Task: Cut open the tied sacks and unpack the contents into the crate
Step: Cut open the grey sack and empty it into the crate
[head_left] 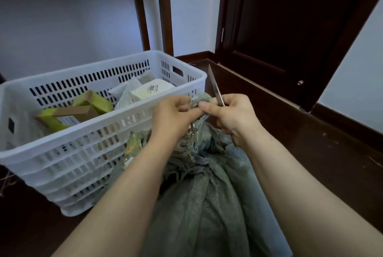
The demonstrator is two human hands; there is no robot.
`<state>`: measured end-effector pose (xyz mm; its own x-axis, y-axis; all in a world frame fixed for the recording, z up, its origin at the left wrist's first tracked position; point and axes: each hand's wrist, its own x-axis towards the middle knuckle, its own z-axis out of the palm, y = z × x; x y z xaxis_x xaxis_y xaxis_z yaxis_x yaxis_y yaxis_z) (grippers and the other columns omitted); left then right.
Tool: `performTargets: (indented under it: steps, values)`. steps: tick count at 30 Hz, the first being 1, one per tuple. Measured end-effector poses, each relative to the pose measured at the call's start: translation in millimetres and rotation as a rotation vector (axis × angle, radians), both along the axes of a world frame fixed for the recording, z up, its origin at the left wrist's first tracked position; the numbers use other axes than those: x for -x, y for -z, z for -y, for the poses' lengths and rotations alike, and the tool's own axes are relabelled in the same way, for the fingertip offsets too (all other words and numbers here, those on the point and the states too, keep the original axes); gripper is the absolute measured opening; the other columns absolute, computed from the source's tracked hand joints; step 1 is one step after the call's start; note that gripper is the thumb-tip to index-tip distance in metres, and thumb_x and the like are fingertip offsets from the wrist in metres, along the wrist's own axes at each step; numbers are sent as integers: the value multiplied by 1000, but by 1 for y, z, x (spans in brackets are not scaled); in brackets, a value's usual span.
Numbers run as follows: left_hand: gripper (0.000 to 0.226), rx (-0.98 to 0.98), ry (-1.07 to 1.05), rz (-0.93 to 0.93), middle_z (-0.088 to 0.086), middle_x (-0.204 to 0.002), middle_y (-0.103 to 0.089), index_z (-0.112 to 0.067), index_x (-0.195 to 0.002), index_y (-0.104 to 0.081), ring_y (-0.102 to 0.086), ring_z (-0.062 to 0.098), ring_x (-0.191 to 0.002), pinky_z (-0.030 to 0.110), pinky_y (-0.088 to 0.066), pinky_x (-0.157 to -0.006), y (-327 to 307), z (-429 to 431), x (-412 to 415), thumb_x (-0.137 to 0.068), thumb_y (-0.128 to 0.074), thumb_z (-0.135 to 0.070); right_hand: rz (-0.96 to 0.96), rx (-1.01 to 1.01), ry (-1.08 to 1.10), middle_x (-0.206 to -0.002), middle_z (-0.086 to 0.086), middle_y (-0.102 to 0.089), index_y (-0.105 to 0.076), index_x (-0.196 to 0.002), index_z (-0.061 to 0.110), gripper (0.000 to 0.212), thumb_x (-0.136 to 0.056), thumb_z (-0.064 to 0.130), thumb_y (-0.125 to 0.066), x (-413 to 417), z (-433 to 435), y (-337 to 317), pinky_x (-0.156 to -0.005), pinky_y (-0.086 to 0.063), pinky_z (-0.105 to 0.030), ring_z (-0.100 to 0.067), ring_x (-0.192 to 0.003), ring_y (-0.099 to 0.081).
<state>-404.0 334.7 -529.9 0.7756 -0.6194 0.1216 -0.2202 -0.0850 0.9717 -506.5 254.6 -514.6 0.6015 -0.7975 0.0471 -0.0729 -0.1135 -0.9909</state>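
- Head view looks down on a grey-green woven sack (207,205) standing on the floor between the person's forearms, its side touching the near right corner of the crate (68,165).
- Its mouth is gathered into a frayed neck just below the hands, so it reads as not yet opened. The binding itself is too tangled in loose strands to make out.
- Left hand (174,117) pinches the bunched top of the sack, thumb and fingers curled on the fabric and pulling it upward.
- Right hand (232,115) is wrapped round the handle of a knife (214,84), with its thumb pressed against the same bunch. The narrow blade points up and away from the person, clear of the cloth.
- Judged step: finding and exposing the tie before cutting. The next move calls for turning the blade down to the binding and cutting away from the left fingers, which sit very near the cut line.
- White slotted crate already holds green-and-brown boxes (91,101) and a white box (151,89) among pale packets, so part of the unpacking looks done.
- Around them are a dark wooden floor (290,142) and a dark door (290,18) set in pale walls.
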Motion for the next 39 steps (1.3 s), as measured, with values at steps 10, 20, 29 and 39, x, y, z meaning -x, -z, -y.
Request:
performTargets:
  steps: [10, 20, 29, 39]
  values:
    - [21, 114, 239, -482, 3, -68, -72, -4, -93, -66, -67, 13, -61, 24, -57, -56, -18, -13, -5, -76, -66, 8, 118, -374, -201, -57, -5, -57, -68, -63, 6, 6, -67, 5, -73, 16, 18, -3, -28, -19, -11, -1, -29, -27]
    - [18, 74, 349, -322, 3, -87, -67, -7, -95, -67, -65, 14, -79, 26, -55, -77, -16, -11, 4, -80, -66, 1, 245, -392, -125, -48, 2, -54, -60, -72, 6, 15, -85, 0, -63, 14, 19, -6, -27, -19, -12, -1, -29, -27]
    - [18, 15, 215, -152, 3, -76, -61, -9, -86, -60, -63, 8, -59, 23, -56, -55, -24, -9, 5, -75, -75, -7, 108, -167, -30, -47, -1, -58, -71, -75, 5, 9, -72, -3, -75, 10, 6, -9, -30, -25, -13, -3, -29, -36]
    - [35, -63, 278, 106, 8, -78, -65, -18, -68, -63, -63, 19, -75, 22, -58, -61, -23, -16, 3, -85, -52, 9, -8, -84, 44, -60, -4, -62, -69, -90, 4, 33, -62, -2, -83, 13, 11, -14, -33, -28, -11, -4, -34, -40]
